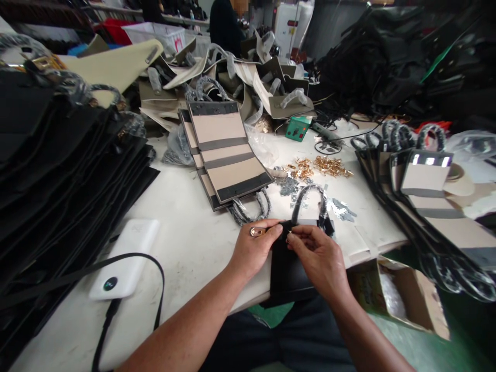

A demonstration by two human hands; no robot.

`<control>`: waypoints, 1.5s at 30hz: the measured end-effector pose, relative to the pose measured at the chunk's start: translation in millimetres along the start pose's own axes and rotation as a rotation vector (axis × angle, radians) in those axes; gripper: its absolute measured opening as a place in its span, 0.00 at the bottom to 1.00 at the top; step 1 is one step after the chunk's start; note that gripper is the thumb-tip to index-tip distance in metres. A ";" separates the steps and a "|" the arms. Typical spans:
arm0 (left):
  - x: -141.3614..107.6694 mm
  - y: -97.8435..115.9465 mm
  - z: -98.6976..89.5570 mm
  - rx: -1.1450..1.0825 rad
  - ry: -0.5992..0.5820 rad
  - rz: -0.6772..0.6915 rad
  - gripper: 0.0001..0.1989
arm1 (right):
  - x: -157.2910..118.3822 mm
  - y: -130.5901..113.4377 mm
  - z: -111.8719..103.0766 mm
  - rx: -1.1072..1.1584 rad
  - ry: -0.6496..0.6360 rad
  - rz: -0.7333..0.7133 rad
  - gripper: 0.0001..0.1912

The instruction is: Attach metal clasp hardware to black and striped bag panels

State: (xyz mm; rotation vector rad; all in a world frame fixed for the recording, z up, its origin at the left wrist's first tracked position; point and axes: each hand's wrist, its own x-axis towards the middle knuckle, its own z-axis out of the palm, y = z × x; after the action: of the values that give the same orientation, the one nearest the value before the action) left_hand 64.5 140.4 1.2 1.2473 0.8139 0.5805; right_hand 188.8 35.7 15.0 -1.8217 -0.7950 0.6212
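A black bag panel (289,274) with a plastic-wrapped handle (310,194) lies over the table's front edge. My left hand (253,245) grips the panel's upper left edge, thumb on top, a ring on one finger. At the base of the handle, my right hand (318,253) pinches a tiny gold-coloured metal fitting, mostly hidden by the fingertips. Beyond the hands lie a heap of gold fittings (331,166) and loose flat silver metal plates (289,186). Beige-and-black bag panels (228,155) with wrapped handles are stacked just behind my left hand.
Black panels (70,181) pile up at left, near a white power bank (126,258) with a cable. More panels (426,191) hang over the right edge above a cardboard box (403,294). A green device (297,128) stands farther back. A person (225,26) is in the background.
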 end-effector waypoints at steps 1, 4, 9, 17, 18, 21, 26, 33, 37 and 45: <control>-0.5 0.8 0.3 0.002 0.000 0.008 0.16 | -1.3 -1.1 0.6 -0.021 0.025 0.002 0.15; -2.8 3.8 1.3 0.024 -0.017 0.054 0.14 | -2.3 -3.6 3.7 -0.090 0.091 -0.036 0.12; -4.8 6.3 2.2 0.049 -0.014 0.095 0.12 | 2.6 -4.2 7.4 -0.198 0.089 -0.152 0.08; 0.5 0.8 2.1 -0.133 0.052 -0.132 0.19 | -0.6 -2.7 3.3 -0.186 0.066 -0.141 0.13; 0.8 0.6 2.4 -0.161 0.056 -0.157 0.20 | -1.1 -1.6 3.6 -0.203 0.073 -0.150 0.11; 1.5 0.5 2.5 -0.177 0.095 -0.176 0.20 | 0.6 2.4 7.3 -0.212 0.045 -0.181 0.08; 1.4 1.3 -0.6 -0.099 0.087 -0.092 0.21 | 8.3 7.9 16.2 -0.126 0.022 -0.239 0.08; 5.2 2.2 -3.3 -0.116 0.095 -0.085 0.23 | 4.2 1.1 11.7 -0.126 0.005 -0.355 0.10; 7.9 0.5 3.3 -0.196 0.125 -0.123 0.25 | 4.9 -4.3 -19.9 -0.096 0.040 -0.370 0.10; 9.3 -11.0 10.2 -0.103 0.226 -0.016 0.27 | 122.4 4.1 -58.6 -0.469 0.175 -0.357 0.14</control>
State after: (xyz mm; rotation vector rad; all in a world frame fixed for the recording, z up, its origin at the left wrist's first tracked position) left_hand 77.7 138.9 -10.4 1.0927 0.9689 0.7498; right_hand 311.7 92.7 25.3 -2.0433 -1.1810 0.0399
